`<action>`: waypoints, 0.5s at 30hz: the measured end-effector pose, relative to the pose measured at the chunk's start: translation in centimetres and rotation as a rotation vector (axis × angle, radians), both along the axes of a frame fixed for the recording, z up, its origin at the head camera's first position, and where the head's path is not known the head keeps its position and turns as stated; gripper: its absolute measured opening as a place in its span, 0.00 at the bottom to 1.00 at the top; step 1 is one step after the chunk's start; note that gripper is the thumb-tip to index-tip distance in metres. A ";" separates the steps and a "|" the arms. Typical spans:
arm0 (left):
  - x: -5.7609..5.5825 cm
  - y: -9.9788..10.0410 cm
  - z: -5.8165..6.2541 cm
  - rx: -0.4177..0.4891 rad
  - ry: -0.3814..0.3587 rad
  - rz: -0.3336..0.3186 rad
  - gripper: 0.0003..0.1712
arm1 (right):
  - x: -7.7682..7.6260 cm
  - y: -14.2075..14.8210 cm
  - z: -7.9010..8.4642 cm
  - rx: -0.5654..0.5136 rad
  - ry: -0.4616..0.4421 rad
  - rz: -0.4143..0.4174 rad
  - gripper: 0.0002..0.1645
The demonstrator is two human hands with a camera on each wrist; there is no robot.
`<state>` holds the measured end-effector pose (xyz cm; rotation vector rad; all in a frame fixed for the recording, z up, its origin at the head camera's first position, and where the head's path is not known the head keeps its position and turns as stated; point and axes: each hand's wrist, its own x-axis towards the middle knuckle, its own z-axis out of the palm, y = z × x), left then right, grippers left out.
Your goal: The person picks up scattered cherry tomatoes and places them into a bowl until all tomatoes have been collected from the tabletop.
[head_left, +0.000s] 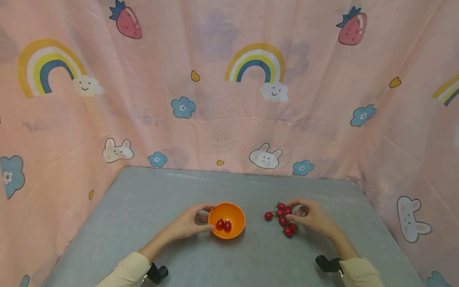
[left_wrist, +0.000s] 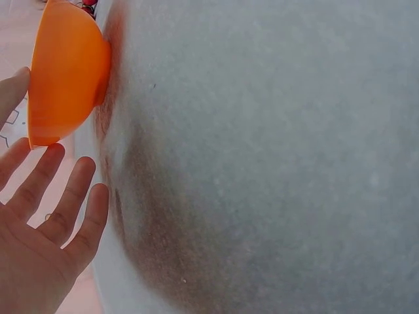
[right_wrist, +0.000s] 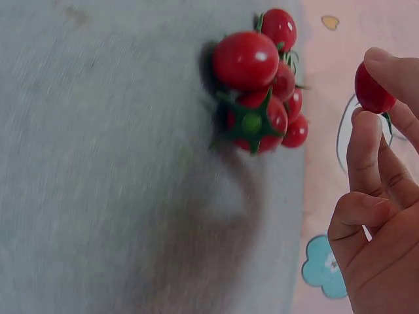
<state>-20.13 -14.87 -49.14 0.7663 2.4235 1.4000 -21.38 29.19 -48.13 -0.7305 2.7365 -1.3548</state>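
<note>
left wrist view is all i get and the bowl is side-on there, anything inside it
Observer: Yes, the head view shows two red tomatoes inside the orange bowl.
Operator: ok and the other hand, is it holding anything
Observer: It is. In the right wrist view, the right hand pinches a single red tomato between thumb and fingers.
Operator: any more of them out on the table, and which side of the bowl
Observer: The head view shows a loose cluster of tomatoes on the grey table, to the right of the bowl.
</note>
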 end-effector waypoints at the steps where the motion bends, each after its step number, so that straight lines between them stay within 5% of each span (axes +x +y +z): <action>1: 0.0 0.0 0.0 0.001 -0.001 0.000 0.33 | 0.0 -0.2 0.0 -0.006 -0.006 0.004 0.19; 15: 0.0 0.0 0.1 -0.010 -0.006 0.005 0.34 | -0.8 -3.3 0.4 -0.013 -0.033 0.035 0.21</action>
